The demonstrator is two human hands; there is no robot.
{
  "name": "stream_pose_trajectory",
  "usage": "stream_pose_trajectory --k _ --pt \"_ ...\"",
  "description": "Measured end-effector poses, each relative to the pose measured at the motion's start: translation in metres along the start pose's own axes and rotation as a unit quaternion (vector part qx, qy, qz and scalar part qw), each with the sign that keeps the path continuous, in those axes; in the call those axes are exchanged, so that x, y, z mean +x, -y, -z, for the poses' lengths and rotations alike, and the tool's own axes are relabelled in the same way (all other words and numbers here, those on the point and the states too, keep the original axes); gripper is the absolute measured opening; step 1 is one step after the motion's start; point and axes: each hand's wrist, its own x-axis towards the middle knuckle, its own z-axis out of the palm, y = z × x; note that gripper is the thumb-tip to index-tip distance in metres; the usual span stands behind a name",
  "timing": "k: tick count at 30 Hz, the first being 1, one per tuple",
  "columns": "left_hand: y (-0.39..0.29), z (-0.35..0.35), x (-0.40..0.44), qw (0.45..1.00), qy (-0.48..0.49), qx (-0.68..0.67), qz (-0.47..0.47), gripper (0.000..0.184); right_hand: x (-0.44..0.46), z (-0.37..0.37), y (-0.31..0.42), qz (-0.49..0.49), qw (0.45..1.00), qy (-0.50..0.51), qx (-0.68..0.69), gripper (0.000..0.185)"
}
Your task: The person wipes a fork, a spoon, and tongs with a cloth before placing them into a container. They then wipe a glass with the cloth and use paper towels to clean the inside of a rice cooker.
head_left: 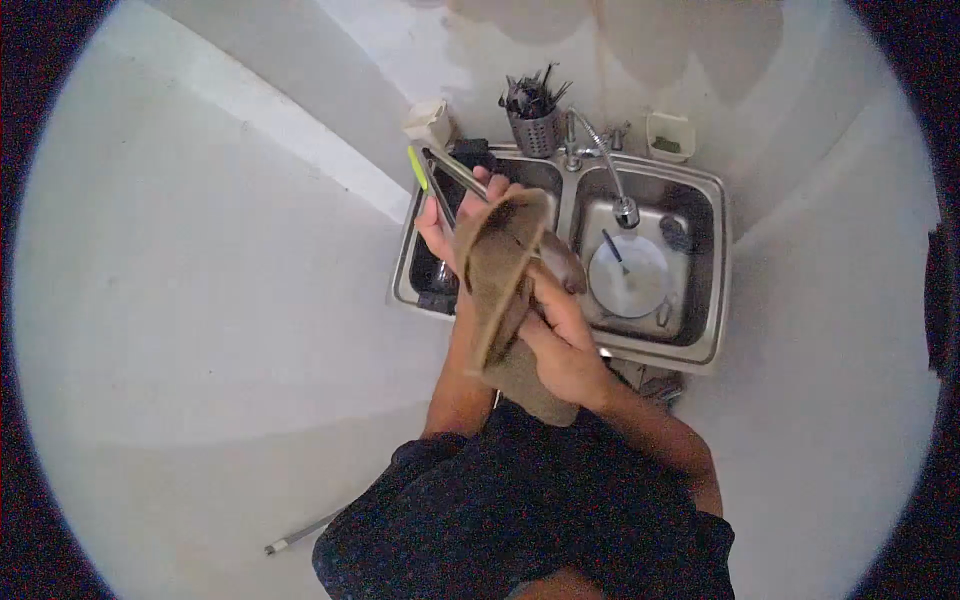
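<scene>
My left hand [437,232] is closed around some metal utensils [457,178], one with a bright green tip, held over the left sink basin. A brown cloth [507,260] drapes across the utensils' lower part and hangs down toward my dark shirt. My right hand [562,335] grips the cloth from the right, its fingers partly hidden in the folds. Beyond the cloth a rounded, shiny item [562,262] shows in part; I cannot make out what it is or which hand supports it.
In the right basin [690,310] lies a white plate [640,275] with a fork, under a hose faucet [612,170]. Behind the sink stand a perforated utensil holder [535,133] full of cutlery, a white container [670,137] at right and a pale box [428,121] at left.
</scene>
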Motion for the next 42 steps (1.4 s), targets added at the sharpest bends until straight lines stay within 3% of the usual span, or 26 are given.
stream_pose_trajectory --k 1,3,6,8,10,11,14,17,19,22,23,25,28,30,31,32,33,34,35,42 --pt "-0.001 0.007 0.002 1.000 0.009 0.022 0.000 0.064 0.003 0.002 -0.003 -0.030 0.998 0.011 0.060 0.040" --pt "-0.011 0.010 0.001 0.998 -0.015 0.058 0.032 0.068 0.002 0.003 -0.012 -0.046 0.997 0.036 0.048 0.036" --pt "-0.028 0.025 0.008 0.992 0.075 0.074 0.075 0.067 0.002 0.003 0.002 -0.120 0.986 0.050 0.108 0.034" --pt "-0.031 0.023 0.004 0.992 0.031 0.118 0.013 0.063 -0.006 0.008 0.010 -0.172 0.975 0.038 0.133 0.034" --pt "-0.045 0.018 0.004 0.980 0.005 0.195 -0.022 0.060 -0.015 0.030 0.024 -0.066 0.996 0.054 -0.038 0.033" --pt "-0.043 0.013 0.000 0.965 -0.073 0.238 -0.083 0.056 -0.021 0.040 0.031 -0.012 0.991 0.061 -0.122 0.032" --pt "-0.058 0.027 0.000 0.913 -0.107 0.367 -0.141 0.050 -0.047 0.051 0.041 -0.071 0.985 -0.135 -0.078 0.034" --pt "-0.053 0.027 -0.001 0.899 -0.123 0.398 -0.132 0.042 -0.024 0.044 0.065 0.030 0.954 -0.206 -0.216 0.031" --pt "-0.048 0.018 -0.003 0.912 -0.078 0.393 -0.086 0.036 -0.006 0.033 0.071 0.017 0.923 -0.156 -0.353 0.031" --pt "-0.036 0.007 0.004 0.839 -0.120 0.530 -0.025 0.037 0.022 0.019 0.039 0.012 0.868 -0.045 -0.494 0.027" --pt "-0.030 0.016 -0.004 0.831 -0.012 0.553 -0.058 0.041 0.032 0.014 0.025 0.035 0.870 -0.049 -0.489 0.026" --pt "-0.034 0.025 -0.012 0.860 -0.016 0.509 -0.026 0.044 0.049 0.004 0.007 0.080 0.872 -0.052 -0.481 0.027" --pt "-0.046 0.012 -0.013 0.869 0.002 0.495 -0.016 0.058 0.063 -0.011 -0.001 0.039 0.862 -0.080 -0.500 0.026" --pt "-0.047 -0.003 -0.013 0.934 -0.031 0.356 0.019 0.065 0.069 -0.019 -0.001 -0.009 0.858 -0.081 -0.506 0.025" --pt "-0.051 -0.006 -0.015 0.920 -0.067 0.384 0.047 0.078 0.072 -0.023 -0.005 -0.041 0.859 -0.075 -0.504 0.025" --pt "-0.061 0.026 -0.007 0.910 0.025 0.413 0.001 0.075 0.075 -0.024 -0.018 -0.095 0.886 -0.095 -0.444 0.026" --pt "-0.066 0.012 -0.008 0.868 0.043 0.494 -0.001 0.072 0.077 -0.026 -0.032 -0.147 0.905 -0.121 -0.382 0.028" --pt "-0.071 -0.006 -0.009 0.819 0.059 0.570 -0.002 0.072 0.077 -0.030 -0.033 -0.033 0.887 -0.098 -0.450 0.029" --pt "-0.076 -0.011 -0.004 0.837 0.073 0.543 0.006 0.068 0.077 -0.034 -0.034 0.082 0.847 -0.089 -0.518 0.029" --pt "-0.120 0.031 0.023 0.896 -0.014 0.441 0.052 0.055 0.105 -0.075 -0.017 -0.024 0.842 -0.086 -0.532 0.021"
